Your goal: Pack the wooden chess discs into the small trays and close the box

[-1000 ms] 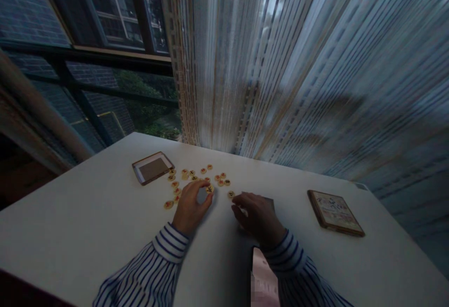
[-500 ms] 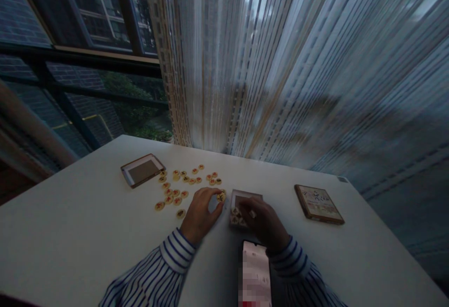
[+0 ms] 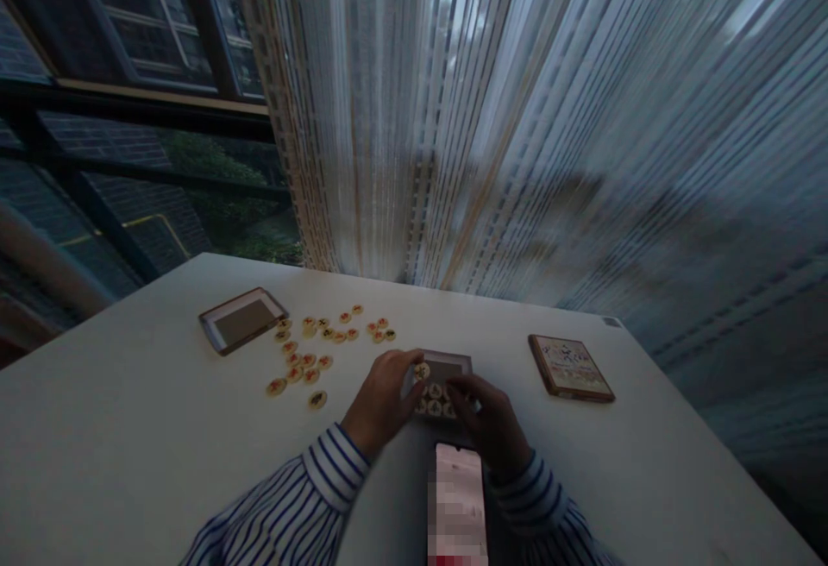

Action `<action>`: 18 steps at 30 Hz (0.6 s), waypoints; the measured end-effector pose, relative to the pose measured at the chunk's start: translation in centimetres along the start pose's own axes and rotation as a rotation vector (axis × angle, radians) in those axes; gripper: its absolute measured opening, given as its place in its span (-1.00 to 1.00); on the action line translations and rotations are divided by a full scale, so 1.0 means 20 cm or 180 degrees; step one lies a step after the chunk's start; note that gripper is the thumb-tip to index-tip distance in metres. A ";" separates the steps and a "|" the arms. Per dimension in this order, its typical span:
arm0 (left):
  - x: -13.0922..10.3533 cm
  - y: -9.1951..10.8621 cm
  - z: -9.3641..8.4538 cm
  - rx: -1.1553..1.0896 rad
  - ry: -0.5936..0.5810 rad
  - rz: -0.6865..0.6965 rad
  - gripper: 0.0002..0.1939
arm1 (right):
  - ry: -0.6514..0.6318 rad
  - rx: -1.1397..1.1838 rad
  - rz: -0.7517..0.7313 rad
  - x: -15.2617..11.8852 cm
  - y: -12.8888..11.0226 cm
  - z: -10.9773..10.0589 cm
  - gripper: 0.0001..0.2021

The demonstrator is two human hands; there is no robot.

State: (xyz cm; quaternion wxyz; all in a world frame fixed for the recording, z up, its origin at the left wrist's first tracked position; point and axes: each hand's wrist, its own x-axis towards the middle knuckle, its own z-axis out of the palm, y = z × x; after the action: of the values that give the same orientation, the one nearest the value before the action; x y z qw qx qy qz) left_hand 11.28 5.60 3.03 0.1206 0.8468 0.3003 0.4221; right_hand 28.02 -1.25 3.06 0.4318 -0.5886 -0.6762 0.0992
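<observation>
My left hand (image 3: 383,398) pinches a round wooden Chinese chess piece (image 3: 422,371) with a dark character between thumb and fingers. It holds the piece at the left side of a shallow open box (image 3: 456,361). Inside, several chess pieces (image 3: 435,408) lie in rows along the near part, and the grey bottom shows at the far part. My right hand (image 3: 488,415) is over the box's right side, its fingers curled and fingertips down at the pieces. Whether a piece is between them is hidden.
Several loose chess pieces (image 3: 310,375), with red or dark characters, lie left of my hands. An open box lid (image 3: 241,321) is farther left. A closed printed box (image 3: 570,367) lies on the right. Nearest me is a phone (image 3: 459,497). A string curtain (image 3: 414,117) hangs behind the table.
My left hand has brought its chess piece right, from beside the box to over its left edge. My right hand's fingers have lowered towards the pieces in the box. The view has shifted slightly right.
</observation>
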 end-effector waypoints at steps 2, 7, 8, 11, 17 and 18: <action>0.01 0.00 0.04 0.0017 -0.0021 0.0101 -0.69 | 0.0102 -0.0012 0.0036 -0.01 0.02 0.00 -0.86; -0.02 -0.01 0.12 -0.0129 -0.0029 0.0160 -0.72 | 0.0190 0.0000 0.0116 -0.03 0.05 0.01 -0.84; -0.03 -0.01 0.13 -0.0192 -0.0043 0.0138 -0.72 | 0.0195 0.0012 0.0134 -0.03 0.05 0.01 -0.84; -0.06 0.00 0.14 -0.0330 -0.0112 0.0052 -0.72 | 0.0152 0.0112 0.0231 -0.03 0.05 0.01 -0.83; -0.10 0.03 0.15 -0.0468 -0.0183 0.0052 -0.73 | -0.0123 0.0850 0.0651 -0.04 0.04 0.03 -0.82; -0.10 0.03 0.15 -0.0478 -0.0163 0.0061 -0.73 | -0.0126 0.0980 0.0723 -0.04 0.04 0.03 -0.82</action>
State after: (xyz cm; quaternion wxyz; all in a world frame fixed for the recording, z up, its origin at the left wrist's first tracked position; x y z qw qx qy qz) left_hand 12.98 4.00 0.05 0.1873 0.8488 0.2564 0.4228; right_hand 28.03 -1.50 1.79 0.4894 -0.5861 -0.5907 0.2611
